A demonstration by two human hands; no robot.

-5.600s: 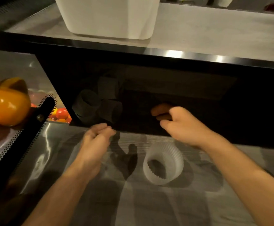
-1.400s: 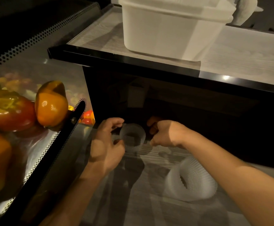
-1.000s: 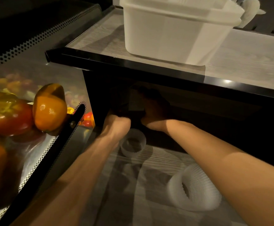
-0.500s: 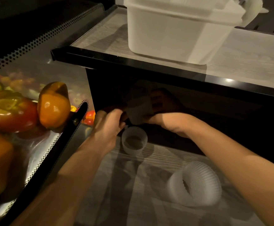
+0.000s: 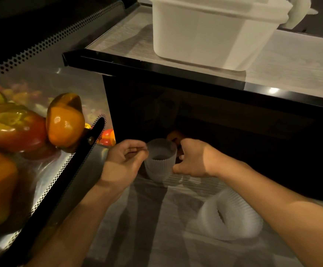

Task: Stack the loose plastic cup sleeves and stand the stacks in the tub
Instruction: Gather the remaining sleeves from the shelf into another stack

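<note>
An upright stack of ribbed translucent cup sleeves point(image 5: 160, 162) stands on the lower wooden shelf at the mouth of a dark compartment. My right hand point(image 5: 193, 158) grips it from the right, fingers round its far side and thumb low on the near side. My left hand point(image 5: 124, 160) is at its left, curled fingertips pinching the left rim. A wider ribbed sleeve point(image 5: 231, 216) lies on its side nearer me, under my right forearm. The white tub point(image 5: 205, 29) sits on the upper counter above the compartment.
The black counter edge point(image 5: 176, 74) overhangs the dark compartment. To the left, a perforated black rail point(image 5: 76, 166) borders a steel tray of orange and red peppers point(image 5: 64, 120). A white object point(image 5: 297, 12) stands behind the tub's right corner.
My right hand came out of the dark compartment with a sleeve and lowered it onto the upright sleeve, which now stands taller. My left hand moved back to the stack's left rim.
</note>
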